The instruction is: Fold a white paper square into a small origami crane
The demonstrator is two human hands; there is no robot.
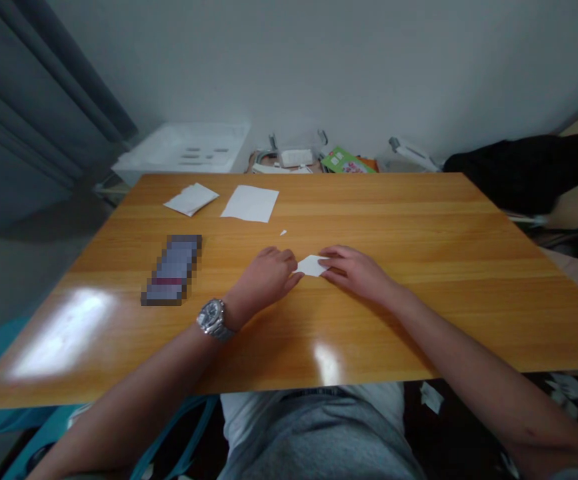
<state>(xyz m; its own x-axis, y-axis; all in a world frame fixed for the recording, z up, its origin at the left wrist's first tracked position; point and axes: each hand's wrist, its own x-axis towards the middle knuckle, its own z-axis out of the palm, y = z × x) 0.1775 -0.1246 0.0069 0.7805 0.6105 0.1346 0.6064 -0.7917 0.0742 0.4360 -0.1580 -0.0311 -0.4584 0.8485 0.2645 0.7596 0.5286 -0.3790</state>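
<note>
A small piece of folded white paper [311, 265] lies low over the wooden table, between my two hands. My left hand [271, 275], with a silver watch [213, 317] on its wrist, has its fingers curled at the paper's left edge. From the other side, my right hand [353, 268] grips the right end of the paper between thumb and fingers. A tiny white scrap [283, 233] rests just beyond the left hand. Parts of the paper's edges are hidden under the fingertips.
On the wooden table [409, 220] lie a square white sheet [251, 203], some folded white paper [191, 199] and a blurred-out phone-shaped object [173, 270]. Behind the far edge stand a white plastic bin [193, 150] and a green booklet [346, 161]. Paper scraps [431, 397] lie below, right.
</note>
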